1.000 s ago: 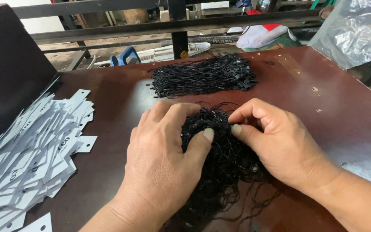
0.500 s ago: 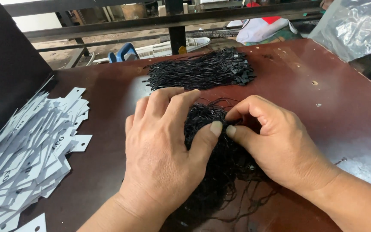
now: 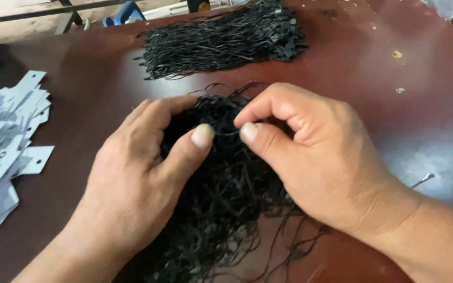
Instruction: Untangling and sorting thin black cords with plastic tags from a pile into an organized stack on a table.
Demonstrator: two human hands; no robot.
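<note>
Head view: the left hand (image 3: 132, 183) rests on the near cord pile (image 3: 221, 209) on the worktop (image 3: 394, 105), its fingers loosely closed on the strands, and the right hand (image 3: 315, 157) pinches one cord between thumb and forefinger. Since a second ago both thumbs have drawn together atop that pile, singling out a strand. Beyond it lies a tidy cord bundle (image 3: 221, 44); left of it, white tags (image 3: 6, 157).

Premises: small packing workshop. Evidence: scuffed dark red-brown wooden desk (image 3: 405, 57), bulk bundles of black string tag loops (image 3: 221, 42), stacked white card hang tags (image 3: 6, 152), bare concrete floor beyond.
</note>
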